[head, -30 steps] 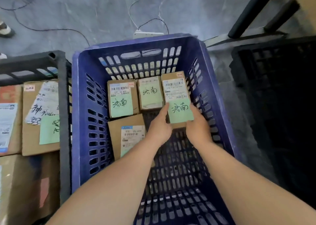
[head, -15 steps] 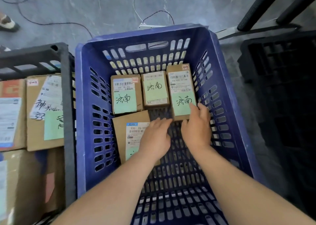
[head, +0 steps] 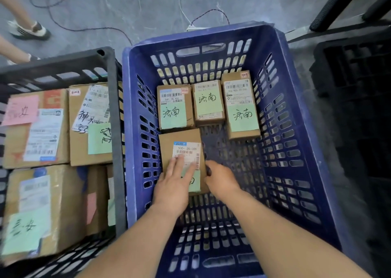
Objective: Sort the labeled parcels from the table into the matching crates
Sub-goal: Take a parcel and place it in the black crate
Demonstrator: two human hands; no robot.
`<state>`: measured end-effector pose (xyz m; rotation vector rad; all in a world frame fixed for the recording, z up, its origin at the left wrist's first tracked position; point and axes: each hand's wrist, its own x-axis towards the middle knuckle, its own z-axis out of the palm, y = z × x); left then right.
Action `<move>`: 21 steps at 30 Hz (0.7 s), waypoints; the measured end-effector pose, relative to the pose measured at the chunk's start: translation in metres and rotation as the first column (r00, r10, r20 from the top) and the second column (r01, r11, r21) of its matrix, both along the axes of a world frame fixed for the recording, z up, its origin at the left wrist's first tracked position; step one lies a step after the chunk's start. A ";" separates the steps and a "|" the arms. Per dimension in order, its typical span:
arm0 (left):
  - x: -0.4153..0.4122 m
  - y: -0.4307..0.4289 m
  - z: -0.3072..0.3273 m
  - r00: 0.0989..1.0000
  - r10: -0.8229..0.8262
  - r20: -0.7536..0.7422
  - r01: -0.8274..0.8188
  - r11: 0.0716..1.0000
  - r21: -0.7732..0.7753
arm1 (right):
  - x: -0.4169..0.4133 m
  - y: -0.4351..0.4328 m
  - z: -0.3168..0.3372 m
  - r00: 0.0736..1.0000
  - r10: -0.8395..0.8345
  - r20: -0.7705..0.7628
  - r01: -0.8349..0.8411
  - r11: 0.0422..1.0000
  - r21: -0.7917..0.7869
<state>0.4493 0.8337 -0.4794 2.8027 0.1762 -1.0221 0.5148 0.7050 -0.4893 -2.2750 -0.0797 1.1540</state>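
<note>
Parcel [head: 183,139] of plain brown cardboard lies flat on the slotted floor of the blue plastic crate [head: 296,133], front left, its long axis running away from me, white barcode label [head: 187,149] facing up. My left hand [head: 175,182] rests flat on it, fingers straight, covering most of its green note [head: 196,184], so I can't read the writing. My right hand [head: 222,180] curls at its right edge; whether it grips, I cannot tell.
</note>
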 end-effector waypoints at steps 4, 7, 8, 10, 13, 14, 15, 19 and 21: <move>0.007 -0.003 0.011 0.992 -0.013 -0.125 0.014 1.000 0.008 | 0.004 -0.009 0.009 0.979 0.202 0.037 -0.197 0.975 -0.099; 0.010 -0.009 0.030 0.974 -0.046 -0.222 0.053 0.998 0.024 | 0.004 -0.021 0.030 0.943 0.304 0.133 -0.267 0.933 -0.243; 0.009 -0.013 0.039 0.971 -0.048 -0.233 0.054 0.998 0.020 | 0.003 -0.027 0.039 0.931 0.325 0.165 -0.274 0.922 -0.273; 0.006 -0.022 0.060 0.978 -0.010 -0.206 0.010 1.000 -0.003 | 0.000 -0.041 0.061 0.904 0.364 0.225 -0.285 0.904 -0.318; 0.001 -0.041 0.099 0.992 0.116 -0.044 -0.118 0.992 -0.043 | -0.007 -0.063 0.100 0.861 0.395 0.319 -0.278 0.892 -0.356; -0.001 -0.048 0.113 0.988 0.152 0.024 -0.151 0.988 -0.045 | -0.010 -0.070 0.114 0.841 0.406 0.358 -0.275 0.890 -0.363; -0.004 -0.056 0.128 0.980 0.177 0.086 -0.174 0.984 -0.039 | -0.013 -0.078 0.130 0.816 0.421 0.396 -0.277 0.886 -0.373; -0.022 -0.093 0.186 0.935 0.239 0.261 -0.244 0.970 -0.013 | -0.026 -0.108 0.195 0.711 0.452 0.538 -0.256 0.880 -0.401; -0.036 -0.114 0.212 0.906 0.257 0.337 -0.272 0.962 -0.003 | -0.035 -0.125 0.225 0.667 0.457 0.588 -0.250 0.881 -0.401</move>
